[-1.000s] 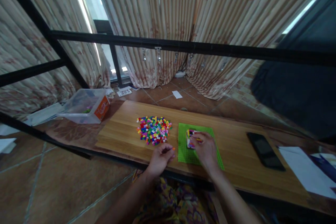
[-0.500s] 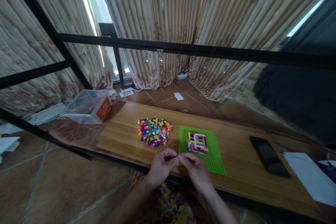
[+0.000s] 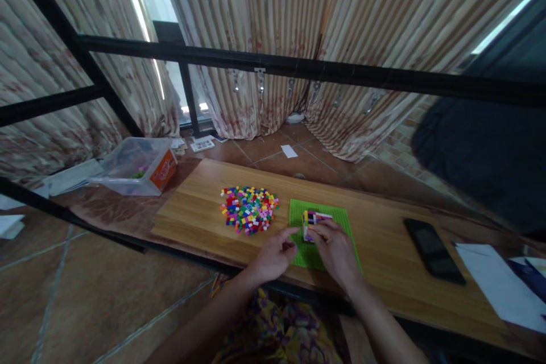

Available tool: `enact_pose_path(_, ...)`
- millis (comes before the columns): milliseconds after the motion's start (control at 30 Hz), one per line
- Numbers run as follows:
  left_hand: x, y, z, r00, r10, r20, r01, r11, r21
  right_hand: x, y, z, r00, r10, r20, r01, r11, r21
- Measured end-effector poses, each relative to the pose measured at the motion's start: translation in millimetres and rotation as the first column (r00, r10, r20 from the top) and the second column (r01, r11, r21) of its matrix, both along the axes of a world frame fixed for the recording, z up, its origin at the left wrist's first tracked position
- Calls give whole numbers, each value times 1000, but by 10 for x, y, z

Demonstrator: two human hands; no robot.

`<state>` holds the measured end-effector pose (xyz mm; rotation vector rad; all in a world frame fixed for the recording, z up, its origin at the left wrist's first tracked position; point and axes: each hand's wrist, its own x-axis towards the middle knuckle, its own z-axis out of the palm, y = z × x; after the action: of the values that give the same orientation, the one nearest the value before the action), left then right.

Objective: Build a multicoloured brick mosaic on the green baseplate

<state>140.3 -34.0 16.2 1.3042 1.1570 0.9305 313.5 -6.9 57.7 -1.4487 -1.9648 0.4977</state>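
A small block-shaped build of multicoloured toy bricks (image 3: 310, 218) stands on a green studded baseplate (image 3: 305, 256). My right hand (image 3: 339, 249) covers much of the build, its fingertips drawn together at the near side and touching it. Whatever lies between those fingertips is hidden. Just left of the build is my left hand (image 3: 275, 255), index finger stretched toward the bricks and thumb apart from it. I see nothing in this hand. Further left, a loose pile of small coloured toy bricks (image 3: 249, 209) is spread on the wooden board (image 3: 191, 205).
A black phone (image 3: 434, 251) lies on the board's right part, with white paper (image 3: 490, 281) beside it. On the left stands a clear plastic box (image 3: 128, 173) with an orange label. A black metal rail (image 3: 277, 62) crosses before the curtains (image 3: 273, 5).
The hands were together at the board's near edge, pinching a tiny purplish piece. They have parted: the right moved forward onto the brick build, the left opened beside it. The view has shifted slightly.
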Motion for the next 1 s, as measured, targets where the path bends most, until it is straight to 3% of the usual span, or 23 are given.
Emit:
enact_pose_path(200,90,65,52,974,-106,-199,128,986,102,-77,95,-127,992,-81,95,77,996,41)
enact_pose_path(467,107,64,133,925,-164,-343,207,974,92,-58,172,-128,992,-115,49,116,993,-20)
enact_pose_path(767,227,-41,233,881,-140,-452,173,984,32,64,204,-197,994,-107,-28,105,992,-76)
enact_pose_path(1000,293,-52,230,885,-80,-459,140,985,97,34,198,-141,994,-111,10,111,992,-52)
